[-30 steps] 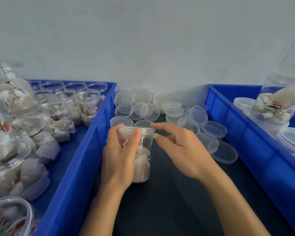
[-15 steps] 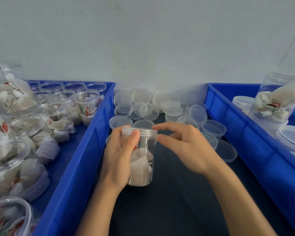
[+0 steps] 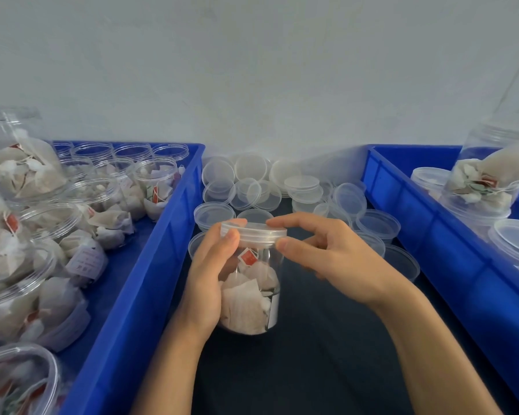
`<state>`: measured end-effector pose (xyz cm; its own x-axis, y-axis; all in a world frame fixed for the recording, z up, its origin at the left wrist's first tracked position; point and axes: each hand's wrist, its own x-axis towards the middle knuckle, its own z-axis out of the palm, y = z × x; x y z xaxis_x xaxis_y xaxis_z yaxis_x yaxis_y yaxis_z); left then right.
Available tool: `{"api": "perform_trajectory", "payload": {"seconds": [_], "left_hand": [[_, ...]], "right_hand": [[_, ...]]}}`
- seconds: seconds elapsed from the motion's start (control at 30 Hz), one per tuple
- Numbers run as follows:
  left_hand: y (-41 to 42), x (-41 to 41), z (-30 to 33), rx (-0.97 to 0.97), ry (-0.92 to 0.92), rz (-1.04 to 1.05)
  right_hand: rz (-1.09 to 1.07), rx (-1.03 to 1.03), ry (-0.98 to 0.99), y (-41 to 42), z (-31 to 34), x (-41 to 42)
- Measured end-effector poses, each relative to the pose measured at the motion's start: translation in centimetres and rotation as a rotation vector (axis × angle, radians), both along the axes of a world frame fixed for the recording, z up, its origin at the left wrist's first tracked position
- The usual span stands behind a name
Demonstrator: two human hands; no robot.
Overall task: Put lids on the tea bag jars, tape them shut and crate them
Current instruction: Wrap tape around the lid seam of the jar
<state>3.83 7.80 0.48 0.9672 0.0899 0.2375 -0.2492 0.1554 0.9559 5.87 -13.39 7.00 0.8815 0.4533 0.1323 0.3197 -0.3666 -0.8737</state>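
We see the left hand [image 3: 210, 283] wrapped around the clear jar [image 3: 252, 289] of tea bags, holding it upright between the two hands. The right hand [image 3: 327, 259] pinches the lid [image 3: 253, 233] on the jar's mouth — index finger over the top, thumb at the rim. Loose lids [image 3: 282, 187] lie just beyond both hands — blue crates [image 3: 150, 265] flank them left and right.

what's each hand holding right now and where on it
The left hand grips the jar around its side. The right hand pinches the lid by its rim.
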Motion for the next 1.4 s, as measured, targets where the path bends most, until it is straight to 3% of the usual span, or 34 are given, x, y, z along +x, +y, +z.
{"api": "perform_trajectory", "payload": {"seconds": [0.2,0.43,0.6,0.77,1.4], "left_hand": [[-0.8,0.1,-0.3,0.143,-0.002,0.056],[-1.7,-0.4,0.1,0.388,-0.096,0.451],[-2.5,-0.6,0.7,0.401,0.052,0.344],[-2.3,-0.5,1.0,0.297,0.038,0.348],[-1.9,-0.2,1.0,0.040,0.049,0.142]], "right_hand": [[-0.081,-0.053,-0.068,0.0,-0.7,0.3],[-0.260,-0.245,-0.200,1.2,-0.7,-0.2],[-0.295,-0.312,-0.267,2.4,-0.5,-0.8],[-0.221,-0.278,-0.205,1.4,-0.4,-0.4],[-0.270,-0.201,-0.243,0.4,-1.2,0.7]]}}
